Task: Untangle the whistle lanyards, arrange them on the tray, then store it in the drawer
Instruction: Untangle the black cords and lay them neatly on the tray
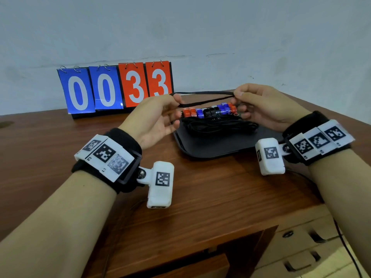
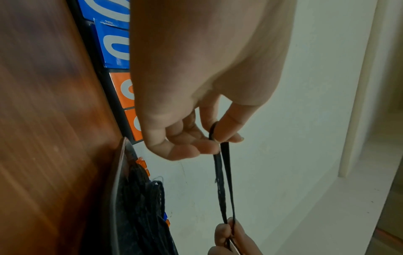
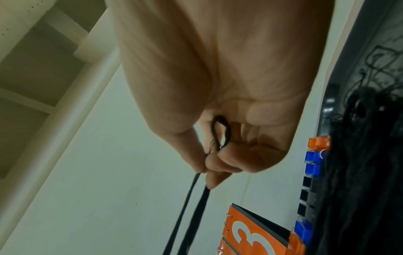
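Flip scoreboard [image 1: 115, 88] at desk's [image 1: 60, 141] far edge | blue cards read 00 | red cards read 33

left hand [image 1: 158, 115], right hand [image 1: 259, 105] pinch lanyard [image 1: 202, 95] | above tray [image 1: 210, 147]

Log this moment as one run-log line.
left hand: pinches lanyard | right hand: pinches other end | whistles: on tray

Left hand [image 1: 156, 115] and right hand [image 1: 259, 105], raised above the tray [image 1: 210, 147], forearms converging. Each pinches one lanyard [image 1: 202, 97] end (thumb against forefinger).
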The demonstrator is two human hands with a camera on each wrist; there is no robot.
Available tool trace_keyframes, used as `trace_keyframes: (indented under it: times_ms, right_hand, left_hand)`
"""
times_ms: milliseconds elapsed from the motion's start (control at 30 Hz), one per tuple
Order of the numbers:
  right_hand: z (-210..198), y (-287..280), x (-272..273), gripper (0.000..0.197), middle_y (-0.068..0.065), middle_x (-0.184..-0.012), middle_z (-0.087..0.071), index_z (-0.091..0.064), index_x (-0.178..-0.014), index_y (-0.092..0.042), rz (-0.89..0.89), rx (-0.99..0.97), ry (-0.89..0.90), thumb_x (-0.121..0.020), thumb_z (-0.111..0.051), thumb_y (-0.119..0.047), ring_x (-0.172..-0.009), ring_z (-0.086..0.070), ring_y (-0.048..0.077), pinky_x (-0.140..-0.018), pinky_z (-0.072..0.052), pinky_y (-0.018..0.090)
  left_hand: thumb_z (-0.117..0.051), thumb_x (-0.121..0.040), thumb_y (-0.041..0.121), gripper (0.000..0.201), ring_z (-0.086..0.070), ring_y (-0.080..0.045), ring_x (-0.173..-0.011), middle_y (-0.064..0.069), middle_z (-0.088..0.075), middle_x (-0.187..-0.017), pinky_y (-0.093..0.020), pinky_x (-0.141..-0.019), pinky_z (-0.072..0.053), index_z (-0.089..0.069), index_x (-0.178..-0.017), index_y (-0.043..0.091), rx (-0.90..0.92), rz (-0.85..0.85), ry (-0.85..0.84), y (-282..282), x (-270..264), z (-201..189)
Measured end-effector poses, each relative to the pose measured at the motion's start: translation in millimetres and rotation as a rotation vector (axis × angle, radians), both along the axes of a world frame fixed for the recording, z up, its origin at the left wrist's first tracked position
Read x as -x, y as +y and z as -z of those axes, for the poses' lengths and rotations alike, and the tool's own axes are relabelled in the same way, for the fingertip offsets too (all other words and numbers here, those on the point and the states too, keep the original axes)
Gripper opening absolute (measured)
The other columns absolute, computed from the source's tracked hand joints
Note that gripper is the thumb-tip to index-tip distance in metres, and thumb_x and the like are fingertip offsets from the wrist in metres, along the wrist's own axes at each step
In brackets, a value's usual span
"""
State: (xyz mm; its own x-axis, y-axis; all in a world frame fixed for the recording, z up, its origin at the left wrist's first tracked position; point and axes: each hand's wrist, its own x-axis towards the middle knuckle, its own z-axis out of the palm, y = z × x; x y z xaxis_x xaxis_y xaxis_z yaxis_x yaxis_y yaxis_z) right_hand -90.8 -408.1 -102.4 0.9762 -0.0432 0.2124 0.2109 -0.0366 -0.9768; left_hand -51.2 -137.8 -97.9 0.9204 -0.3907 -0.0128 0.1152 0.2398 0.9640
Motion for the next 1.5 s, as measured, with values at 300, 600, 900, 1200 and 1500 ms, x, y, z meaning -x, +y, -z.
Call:
trace_keyframes:
  times_ms: [300,600,900,1200,1500]
  right_hand:
    - [3,-8,0,0.004,0.002,-0.076,-0.062,-0.063,-0.096,-0.009,0.182,0.107,0.038,-0.099,-0.060,-0.011,-0.057,-0.049,0.006,-0.052,-0.043,0.016]
    - [4,-15,-3,0.010,0.002,-0.073,-0.062,-0.065,-0.088,-0.007,0.269,0.082,0.101,-0.097,-0.063,-0.011,-0.053,-0.053,0.003,-0.051,-0.047,0.013]
    - [10,-21,-7,0.012,0.006,-0.079,-0.068,-0.068,-0.091,-0.003,0.283,0.047,0.183,-0.099,-0.060,-0.008,-0.056,-0.061,0.003,-0.055,-0.052,0.012]
    - [10,-21,-7,0.009,0.007,-0.074,-0.065,-0.066,-0.091,-0.001,0.338,0.112,0.315,-0.097,-0.063,-0.007,-0.049,-0.057,0.004,-0.046,-0.049,0.012]
    - [11,-25,-10,0.011,0.008,-0.078,-0.067,-0.067,-0.095,0.001,0.331,0.111,0.373,-0.098,-0.061,-0.008,-0.045,-0.059,0.004,-0.046,-0.051,0.012]
  left_hand:
    - [-0.060,-0.094,0.007,0.017,-0.055,-0.007,-0.064,0.001,-0.060,-0.085,-0.022,-0.061,-0.052,-0.074,-0.100,0.016,-0.171,-0.021,0.027,-4,0,4]
    - [-0.059,-0.100,0.004,0.024,-0.056,-0.006,-0.065,-0.003,-0.065,-0.095,-0.022,-0.062,-0.051,-0.070,-0.117,0.017,-0.241,-0.013,0.022,-5,-5,9]
    - [-0.079,-0.088,0.019,0.031,-0.061,-0.006,-0.066,-0.003,-0.067,-0.101,-0.019,-0.057,-0.051,-0.075,-0.117,0.011,-0.259,0.023,0.083,-3,-10,13]
    - [-0.069,-0.094,0.017,0.035,-0.063,-0.008,-0.068,-0.005,-0.068,-0.099,-0.019,-0.057,-0.052,-0.071,-0.126,0.004,-0.280,0.085,0.099,-2,-10,16]
    - [-0.071,-0.095,0.021,0.037,-0.069,-0.012,-0.076,-0.007,-0.071,-0.114,-0.022,-0.059,-0.054,-0.066,-0.130,0.012,-0.292,0.124,0.076,-6,-8,19]
